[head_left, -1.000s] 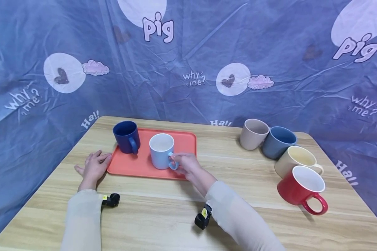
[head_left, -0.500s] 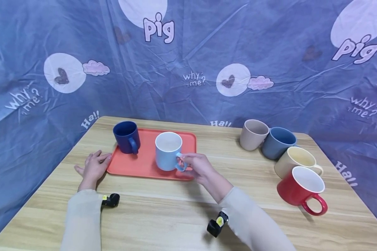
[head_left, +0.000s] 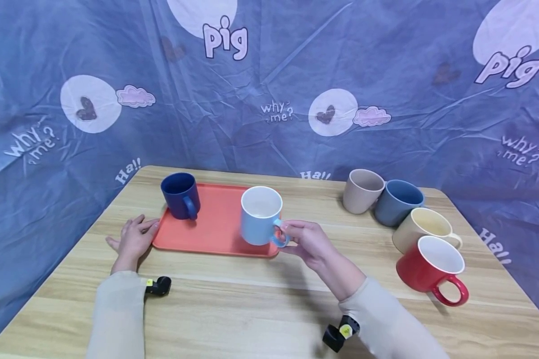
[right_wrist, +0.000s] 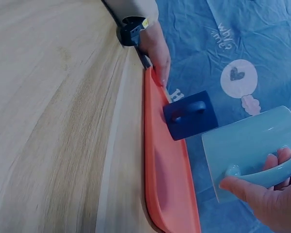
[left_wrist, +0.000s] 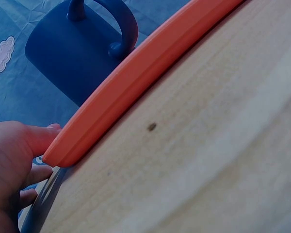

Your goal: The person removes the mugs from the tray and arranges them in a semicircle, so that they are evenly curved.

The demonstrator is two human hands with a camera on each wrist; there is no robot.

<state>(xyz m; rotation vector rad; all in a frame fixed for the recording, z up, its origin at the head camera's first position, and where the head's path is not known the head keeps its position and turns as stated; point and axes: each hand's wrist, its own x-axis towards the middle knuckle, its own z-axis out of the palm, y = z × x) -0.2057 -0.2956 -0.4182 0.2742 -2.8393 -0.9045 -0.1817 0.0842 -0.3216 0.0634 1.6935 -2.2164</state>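
My right hand [head_left: 309, 243] pinches the handle of a light blue mug [head_left: 257, 227], white inside. It is held upright over the right end of the coral-red tray [head_left: 206, 252]. In the right wrist view, thumb and fingers close round the handle of the light blue mug [right_wrist: 254, 143], which is raised off the tray. At the tray's left edge rests my left hand [head_left: 135, 239], fingers extended. The left wrist view shows the left hand [left_wrist: 12, 170] touching the corner of the tray [left_wrist: 131, 82]. A navy mug [head_left: 179, 197] stands on the tray's left end.
Along the right of the wooden table [head_left: 233, 309] stand a beige mug [head_left: 361, 194], a grey-blue mug [head_left: 393, 207] and a cream mug [head_left: 413, 237]. A red mug [head_left: 419, 269] sits tilted in front of them. Patterned blue cloth [head_left: 269, 75] hangs behind.
My right hand has lifted the light blue mug from the tray's middle and moved it right and toward me, over the tray's right end. The left hand and the navy mug have stayed put.
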